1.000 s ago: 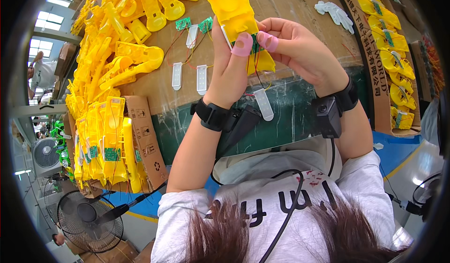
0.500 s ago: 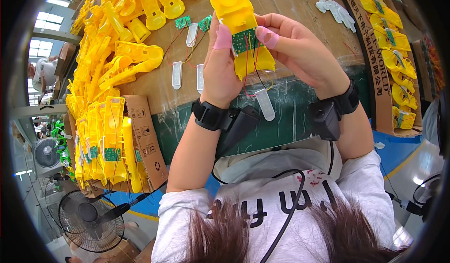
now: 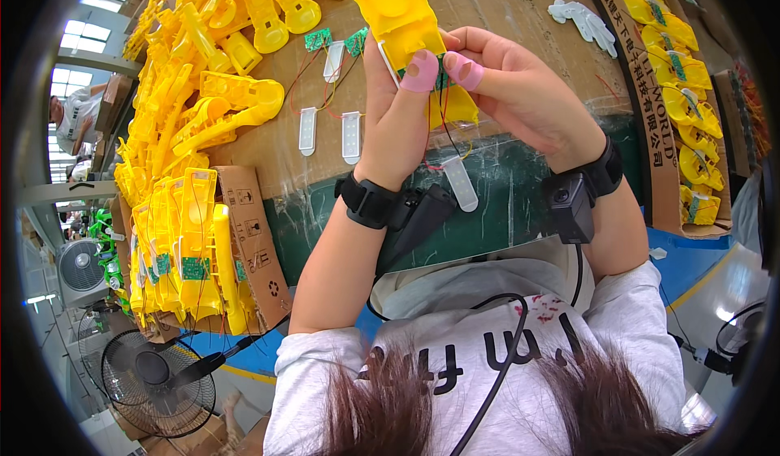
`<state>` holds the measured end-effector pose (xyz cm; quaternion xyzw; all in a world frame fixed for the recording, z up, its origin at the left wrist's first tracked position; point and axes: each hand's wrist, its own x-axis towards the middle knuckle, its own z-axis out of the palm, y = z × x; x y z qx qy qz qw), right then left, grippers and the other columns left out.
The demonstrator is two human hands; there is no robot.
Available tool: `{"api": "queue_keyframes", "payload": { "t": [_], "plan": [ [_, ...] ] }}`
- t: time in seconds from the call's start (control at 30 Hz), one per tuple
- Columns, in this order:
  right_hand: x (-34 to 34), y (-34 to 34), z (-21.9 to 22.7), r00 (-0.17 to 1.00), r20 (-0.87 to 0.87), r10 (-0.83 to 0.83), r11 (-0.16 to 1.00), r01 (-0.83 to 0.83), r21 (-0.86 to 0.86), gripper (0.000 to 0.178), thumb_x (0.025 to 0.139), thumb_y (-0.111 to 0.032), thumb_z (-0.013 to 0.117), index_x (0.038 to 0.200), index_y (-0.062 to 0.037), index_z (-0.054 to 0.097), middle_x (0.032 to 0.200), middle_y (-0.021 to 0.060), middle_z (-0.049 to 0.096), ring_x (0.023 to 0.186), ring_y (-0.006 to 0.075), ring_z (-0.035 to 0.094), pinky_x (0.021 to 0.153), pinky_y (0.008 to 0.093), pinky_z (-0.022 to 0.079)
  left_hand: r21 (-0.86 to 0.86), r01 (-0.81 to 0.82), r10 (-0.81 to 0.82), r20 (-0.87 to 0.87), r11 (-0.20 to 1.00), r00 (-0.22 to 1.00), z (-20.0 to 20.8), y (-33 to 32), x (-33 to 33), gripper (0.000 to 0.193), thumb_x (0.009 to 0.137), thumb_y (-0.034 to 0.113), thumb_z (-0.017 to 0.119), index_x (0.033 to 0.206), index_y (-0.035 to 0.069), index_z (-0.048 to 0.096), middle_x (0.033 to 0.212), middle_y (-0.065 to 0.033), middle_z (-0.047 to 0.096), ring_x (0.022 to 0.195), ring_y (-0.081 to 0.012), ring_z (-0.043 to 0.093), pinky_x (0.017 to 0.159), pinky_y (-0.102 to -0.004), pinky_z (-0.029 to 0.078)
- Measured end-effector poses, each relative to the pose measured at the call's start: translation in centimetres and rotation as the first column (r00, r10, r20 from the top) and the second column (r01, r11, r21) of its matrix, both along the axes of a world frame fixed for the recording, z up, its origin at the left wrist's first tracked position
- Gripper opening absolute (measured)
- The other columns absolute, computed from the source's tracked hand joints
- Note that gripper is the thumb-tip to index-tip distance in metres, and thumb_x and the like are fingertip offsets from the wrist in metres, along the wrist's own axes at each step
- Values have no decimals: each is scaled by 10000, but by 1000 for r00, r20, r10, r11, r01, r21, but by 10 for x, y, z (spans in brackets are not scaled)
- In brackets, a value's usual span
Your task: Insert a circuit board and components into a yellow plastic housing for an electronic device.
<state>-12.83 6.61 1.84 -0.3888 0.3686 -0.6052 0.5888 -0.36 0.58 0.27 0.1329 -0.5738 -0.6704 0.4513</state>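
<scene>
Between both hands I hold a long yellow plastic housing (image 3: 396, 13) with a green circuit board on it, now mostly covered by my thumbs. My left hand (image 3: 392, 107) is closed around the housing's left side, its pink-taped thumb pressed over the board. My right hand (image 3: 508, 82) grips the right edge, its thumb, also wrapped in pink tape, at the board's right end. Thin red and black wires run down from the board to a small white LED strip (image 3: 461, 186) hanging over the table's near part.
Yellow housings (image 3: 195, 90) are heaped at the left, above a carton (image 3: 248, 229) packed with more. White strips (image 3: 351, 135) wired to green boards (image 3: 317, 40) lie on the cardboard. A white glove (image 3: 583, 25) and a long carton (image 3: 650, 123) of yellow parts are at the right.
My left thumb has moved right, from the board's left edge onto the board. The housing has shifted slightly left at its far end. My right hand stays nearly still.
</scene>
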Motion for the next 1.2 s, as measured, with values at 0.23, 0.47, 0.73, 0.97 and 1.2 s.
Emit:
{"api": "queue_keyframes", "payload": {
  "t": [0.23,0.47,0.73,0.97,1.2],
  "plan": [
    [-3,-1,-3,1000,-2,16,1000,-16,-4,341,851,-202,583,1106,-4,472,940,3,522,765,31,468,646,165,383,27,14,-14,-21,1000,1000,2,2,-1,316,881,253,472,1116,61,385,1031,-77,498,919,-155,517,766,-285,457],
    [3,1,2,994,109,6,999,-10,38,340,838,-185,598,1098,-5,473,926,12,532,809,46,495,689,177,404,30,45,-44,-16,999,999,1,-1,3,301,877,226,448,1120,54,399,1030,-84,509,921,-165,523,773,-296,457],
    [12,-3,-1,939,-212,-272,957,240,-165,310,835,-192,602,1024,20,477,918,44,566,809,81,549,689,195,459,181,99,-72,-148,979,986,2,-1,3,271,922,222,362,1130,55,409,1043,-76,523,937,-170,541,789,-309,466],
    [17,-3,-5,895,-269,-357,907,262,-331,187,808,-146,622,865,20,559,875,61,592,771,88,549,684,218,475,135,26,-7,-135,990,991,-3,-5,1,327,924,302,381,1132,53,421,1029,-78,533,939,-173,544,808,-313,460],
    [18,-2,-7,908,-225,-353,913,282,-295,146,786,-98,615,777,33,552,891,63,599,752,81,536,671,225,475,217,105,-75,-143,970,987,-8,-7,-1,664,859,614,242,1091,32,464,1020,-74,538,947,-188,540,816,-315,451]
  ]
}}
